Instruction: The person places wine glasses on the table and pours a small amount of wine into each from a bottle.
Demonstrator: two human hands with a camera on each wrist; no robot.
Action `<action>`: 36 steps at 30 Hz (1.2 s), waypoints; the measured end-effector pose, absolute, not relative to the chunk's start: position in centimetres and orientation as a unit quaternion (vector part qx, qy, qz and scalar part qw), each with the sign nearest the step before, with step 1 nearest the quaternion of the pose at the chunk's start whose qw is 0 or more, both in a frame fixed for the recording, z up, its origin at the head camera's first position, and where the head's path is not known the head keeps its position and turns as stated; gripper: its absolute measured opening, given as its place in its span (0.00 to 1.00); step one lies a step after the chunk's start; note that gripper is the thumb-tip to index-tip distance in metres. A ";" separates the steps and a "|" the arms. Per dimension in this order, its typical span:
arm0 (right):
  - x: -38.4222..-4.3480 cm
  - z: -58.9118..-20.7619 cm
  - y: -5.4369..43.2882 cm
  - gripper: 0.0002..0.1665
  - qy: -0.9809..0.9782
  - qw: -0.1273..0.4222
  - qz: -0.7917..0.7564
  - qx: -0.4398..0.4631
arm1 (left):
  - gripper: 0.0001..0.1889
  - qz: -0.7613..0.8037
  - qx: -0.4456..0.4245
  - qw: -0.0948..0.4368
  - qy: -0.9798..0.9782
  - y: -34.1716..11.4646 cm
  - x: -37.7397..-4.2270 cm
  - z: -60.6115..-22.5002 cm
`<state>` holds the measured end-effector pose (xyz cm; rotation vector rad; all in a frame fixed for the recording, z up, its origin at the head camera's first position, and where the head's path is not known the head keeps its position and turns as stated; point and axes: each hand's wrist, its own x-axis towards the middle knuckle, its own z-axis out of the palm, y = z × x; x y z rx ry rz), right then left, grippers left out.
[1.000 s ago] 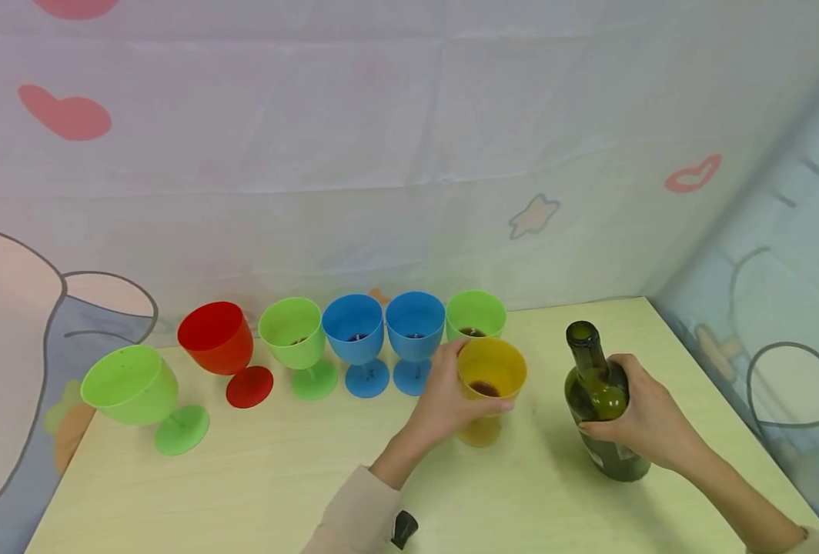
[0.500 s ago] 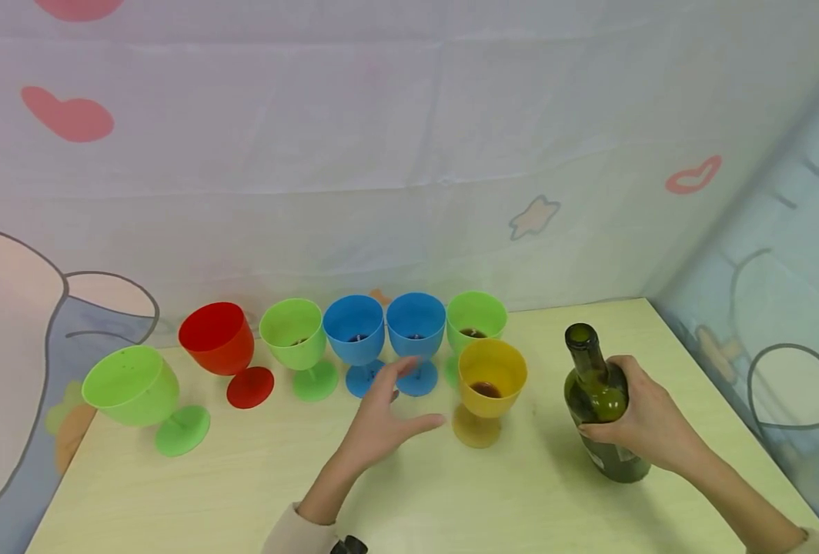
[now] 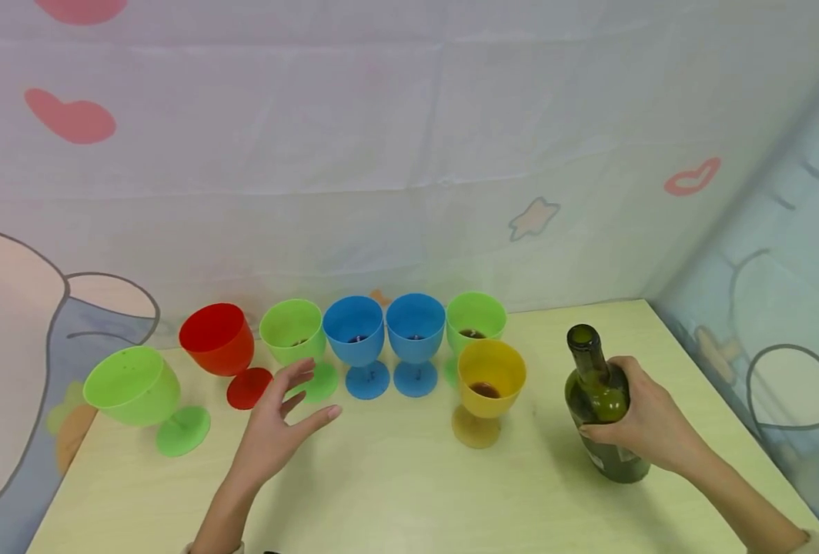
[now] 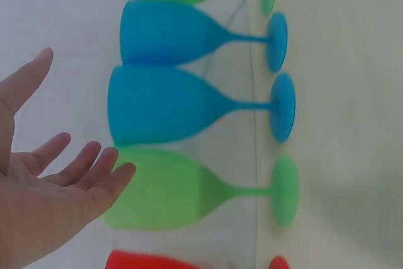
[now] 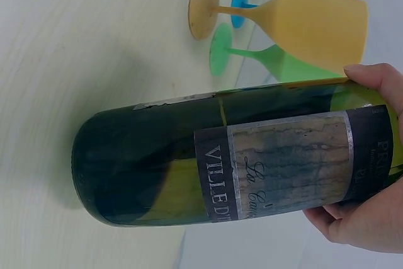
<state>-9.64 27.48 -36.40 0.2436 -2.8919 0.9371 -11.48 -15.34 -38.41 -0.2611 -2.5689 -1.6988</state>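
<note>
My right hand (image 3: 648,419) grips a dark green wine bottle (image 3: 606,423) round its upper body at the right of the table. The bottle is uncorked and has a printed label (image 5: 289,162), seen in the right wrist view. My left hand (image 3: 271,431) holds nothing; its fingers are spread and thumb apart, in front of a green goblet (image 3: 292,331) whose foot it partly overlaps in the head view. Left of the bottle stands a yellow goblet (image 3: 491,369) with dark liquid in it, in front of another green goblet (image 3: 476,312).
Two blue goblets (image 3: 354,331) with a little dark liquid stand side by side in the back row. At the left are a red goblet (image 3: 217,338) and a larger-looking green goblet (image 3: 132,388). A printed cloth (image 3: 409,154) hangs behind the pale table (image 3: 409,492).
My left hand has let go of the yellow goblet and moved left across the table to before the green goblet. The right hand and bottle have stayed in place.
</note>
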 end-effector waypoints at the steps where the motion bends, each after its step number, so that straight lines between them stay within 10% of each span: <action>1: -9.6 -36.4 27.5 0.51 -0.947 0.045 0.307 0.080 | 0.36 -0.543 -0.081 0.029 -0.835 -15.9 -11.5 -38.3; 36: -9.8 -36.5 27.6 0.51 -0.945 0.029 0.316 0.077 | 0.45 -0.455 0.084 0.120 -0.879 -24.4 -17.3 -35.7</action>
